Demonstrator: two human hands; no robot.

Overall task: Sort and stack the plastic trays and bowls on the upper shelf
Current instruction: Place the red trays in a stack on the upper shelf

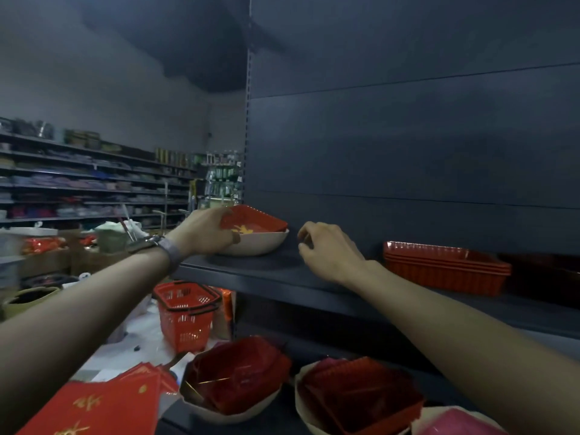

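Observation:
A cream bowl sits at the left end of the dark upper shelf. A red square tray with gold print lies tilted inside it. My left hand grips the near left side of the red tray and the bowl's rim. Just right of the bowl, my right hand hovers over the shelf with its fingers curled and nothing in it. A stack of red ribbed rectangular trays stands further right on the same shelf.
Below the shelf are two cream bowls holding red trays, and a pink item at bottom right. A red shopping basket stands lower left, red printed sheets lie beside it. Stocked store shelves fill the far left.

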